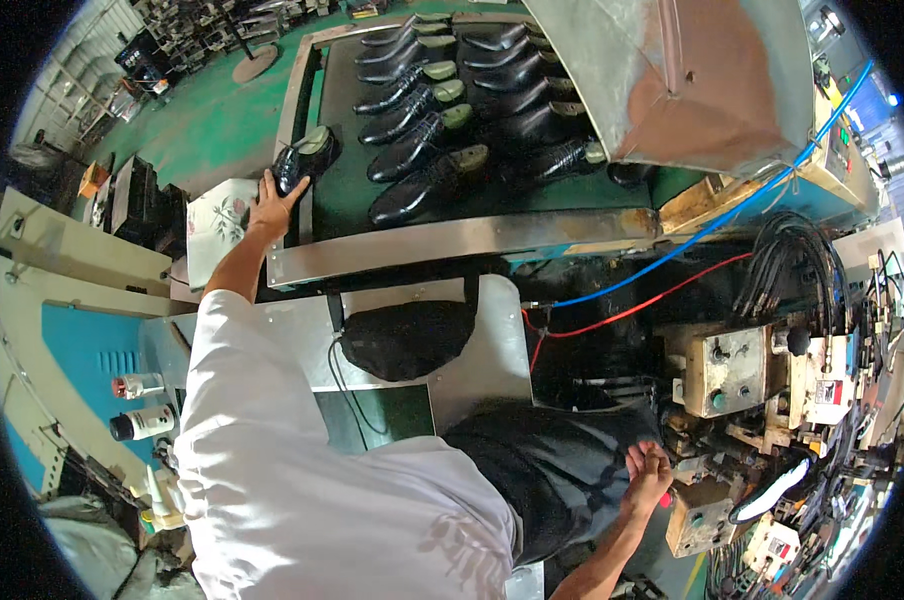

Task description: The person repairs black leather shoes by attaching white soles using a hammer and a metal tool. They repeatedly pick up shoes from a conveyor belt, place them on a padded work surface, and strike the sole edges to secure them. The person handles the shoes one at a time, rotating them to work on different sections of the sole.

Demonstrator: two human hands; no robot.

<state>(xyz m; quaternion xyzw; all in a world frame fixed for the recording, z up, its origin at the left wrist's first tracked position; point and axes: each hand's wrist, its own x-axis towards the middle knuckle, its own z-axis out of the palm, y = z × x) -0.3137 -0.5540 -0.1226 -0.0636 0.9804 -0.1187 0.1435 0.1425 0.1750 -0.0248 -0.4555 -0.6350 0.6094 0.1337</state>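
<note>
So, upper left, the left hand [270, 212] grips a black shoe [302, 160] toe-end, probably to steady it on the edge of the surface [452, 240]; lower right, the right hand [649, 475] is curled, can't tell around what.

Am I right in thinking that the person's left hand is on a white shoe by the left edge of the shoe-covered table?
Not quite: the shoe is black, as the head view shows. The person's left hand is indeed on it, by the left edge of the shoe-covered table.
</note>
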